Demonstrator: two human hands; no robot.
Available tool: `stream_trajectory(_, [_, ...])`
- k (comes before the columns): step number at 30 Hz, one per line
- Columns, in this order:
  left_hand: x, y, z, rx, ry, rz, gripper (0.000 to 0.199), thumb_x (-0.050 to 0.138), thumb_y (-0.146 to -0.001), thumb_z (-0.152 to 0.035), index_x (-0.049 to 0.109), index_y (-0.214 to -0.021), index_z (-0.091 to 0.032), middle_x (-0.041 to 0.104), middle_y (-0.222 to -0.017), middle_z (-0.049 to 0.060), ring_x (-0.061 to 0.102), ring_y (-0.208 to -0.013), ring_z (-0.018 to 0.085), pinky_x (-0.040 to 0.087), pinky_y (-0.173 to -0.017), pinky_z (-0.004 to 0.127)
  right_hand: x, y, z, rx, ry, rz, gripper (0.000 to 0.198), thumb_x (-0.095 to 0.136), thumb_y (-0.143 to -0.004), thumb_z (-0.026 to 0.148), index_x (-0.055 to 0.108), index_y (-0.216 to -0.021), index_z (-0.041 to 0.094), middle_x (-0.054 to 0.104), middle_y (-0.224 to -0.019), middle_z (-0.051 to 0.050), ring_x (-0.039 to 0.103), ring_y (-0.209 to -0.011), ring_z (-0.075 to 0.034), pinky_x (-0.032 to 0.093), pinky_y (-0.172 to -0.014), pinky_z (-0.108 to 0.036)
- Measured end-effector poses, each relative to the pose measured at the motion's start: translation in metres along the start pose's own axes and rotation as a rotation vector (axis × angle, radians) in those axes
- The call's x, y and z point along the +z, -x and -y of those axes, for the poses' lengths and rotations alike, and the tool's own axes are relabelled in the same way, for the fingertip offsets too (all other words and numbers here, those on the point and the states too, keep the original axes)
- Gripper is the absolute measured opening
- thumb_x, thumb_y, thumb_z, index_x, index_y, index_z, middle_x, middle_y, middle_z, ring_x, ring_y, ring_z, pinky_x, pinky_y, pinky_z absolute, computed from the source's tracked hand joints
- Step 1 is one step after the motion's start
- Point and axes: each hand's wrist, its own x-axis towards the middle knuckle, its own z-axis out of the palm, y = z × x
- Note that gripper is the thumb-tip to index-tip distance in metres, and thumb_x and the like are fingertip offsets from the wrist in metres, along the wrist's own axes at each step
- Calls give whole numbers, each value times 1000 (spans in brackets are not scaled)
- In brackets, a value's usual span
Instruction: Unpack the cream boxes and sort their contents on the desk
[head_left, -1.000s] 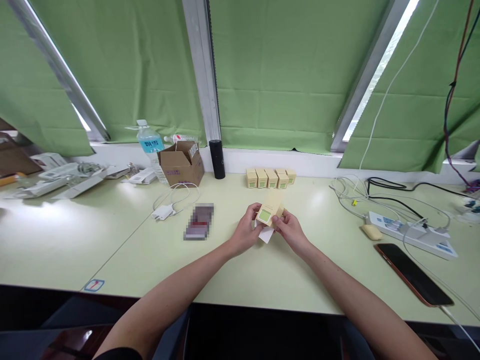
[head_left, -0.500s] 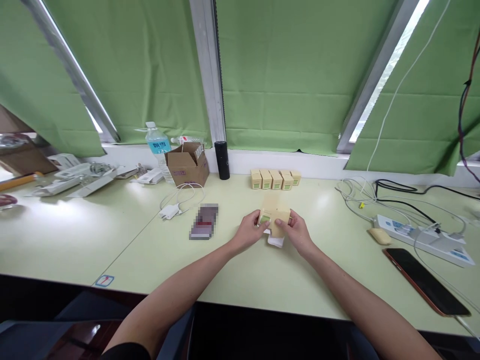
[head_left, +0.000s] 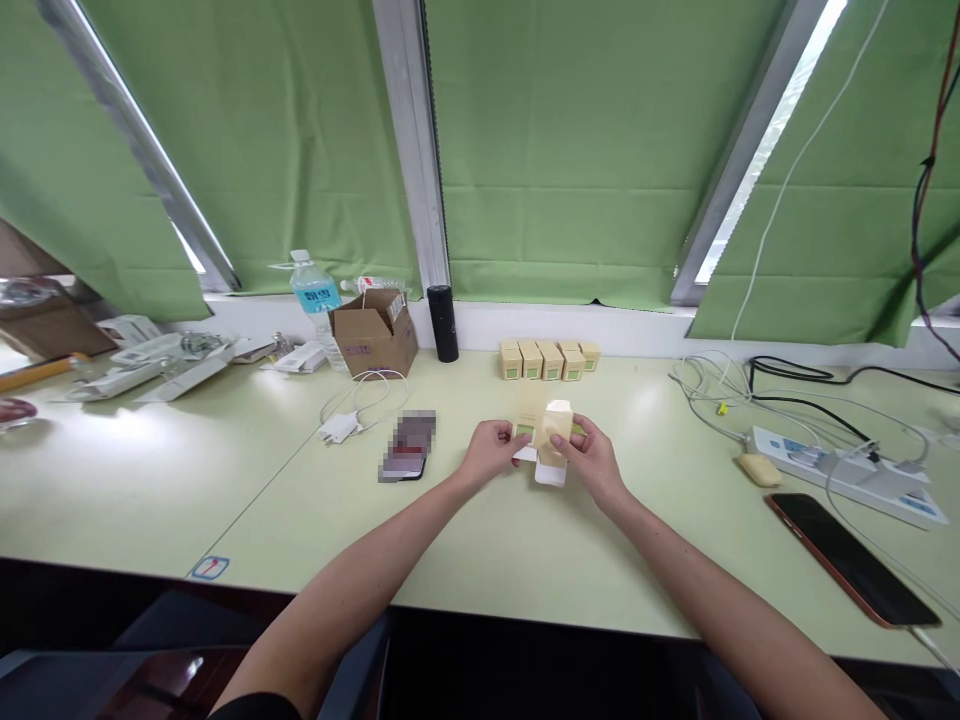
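Observation:
A small cream cardboard box (head_left: 553, 442) is held between my two hands above the table, with white inner flaps sticking out at its top and lower end. My left hand (head_left: 491, 450) pinches its left part, beside a green label. On the other side my right hand (head_left: 595, 456) grips it, thumb pressed on the front panel and fingers behind. The fingertips behind the box are hidden. Farther back, a row of several small cream boxes (head_left: 531, 361) with green labels stands near the wall.
Left of my hands lie a phone with a blurred screen (head_left: 409, 447) and a white charger (head_left: 340, 428). An open brown carton (head_left: 373, 335) and a black cylinder (head_left: 443, 324) stand behind. To the right are a power strip (head_left: 847, 478), cables and another phone (head_left: 851, 560).
The cardboard box has been turned and spread in my hands, so its white flaps now show more at the top and bottom. Both hands keep hold of it.

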Motion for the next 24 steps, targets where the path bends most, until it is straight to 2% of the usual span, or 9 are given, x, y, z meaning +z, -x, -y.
stream_trajectory(1, [-8, -4, -2, -25, -141, -33, 32, 62, -85, -46, 65, -73, -17, 68, -67, 2, 63, -60, 17, 47, -59, 27, -1, 0, -1, -18, 10, -13, 64, 83, -72, 56, 58, -123, 25, 79, -106, -9, 74, -91, -28, 62, -76, -43])
stream_trajectory(4, [-40, -24, -5, -71, -300, -130, 35, 60, -86, -46, 59, -65, -18, 64, -65, 2, 64, -69, 20, 44, -66, 29, -3, 1, -2, -113, 106, -55, 62, 77, -79, 54, 52, -128, 28, 72, -125, -10, 69, -101, -25, 60, -80, -43])
stream_trajectory(7, [-71, -50, -3, -155, -463, -227, 36, 60, -87, -46, 53, -62, -20, 64, -69, 5, 65, -83, 26, 42, -78, 33, -4, 4, -1, -158, 227, -39, 50, 69, -86, 52, 52, -127, 29, 74, -117, -8, 67, -98, -24, 57, -78, -40])
stream_trajectory(10, [-90, -75, 2, -261, -599, -229, 32, 65, -83, -47, 57, -67, -20, 69, -77, 10, 65, -100, 33, 38, -90, 39, -1, 8, 3, -161, 292, -23, 41, 64, -90, 51, 54, -123, 28, 77, -104, -7, 66, -89, -23, 53, -73, -38])
stream_trajectory(14, [-96, -97, 13, -359, -734, -193, 32, 70, -74, -50, 64, -78, -19, 73, -100, 18, 56, -121, 43, 36, -96, 46, -2, 8, 8, -193, 329, -56, 34, 62, -90, 51, 58, -115, 27, 76, -93, -5, 65, -80, -22, 50, -70, -35])
stream_trajectory(17, [-96, -101, 21, -396, -821, -162, 39, 69, -70, -55, 68, -85, -19, 73, -104, 18, 49, -127, 47, 36, -97, 49, -9, 2, 11, -209, 335, -123, 35, 61, -89, 51, 59, -113, 25, 76, -90, -5, 65, -79, -21, 49, -66, -33])
stream_trajectory(21, [-96, -99, 30, -409, -926, -163, 42, 63, -75, -53, 71, -96, -17, 72, -110, 21, 47, -128, 48, 35, -97, 52, -21, -8, 14, -224, 349, -243, 38, 61, -87, 50, 60, -113, 22, 76, -89, -6, 63, -75, -21, 47, -62, -31])
stream_trajectory(24, [-93, -96, 34, -374, -991, -216, 49, 57, -82, -47, 66, -114, -12, 65, -123, 27, 44, -130, 49, 33, -98, 54, -30, -16, 14, -244, 369, -316, 37, 60, -87, 47, 60, -113, 21, 77, -89, -6, 61, -72, -20, 47, -64, -32])
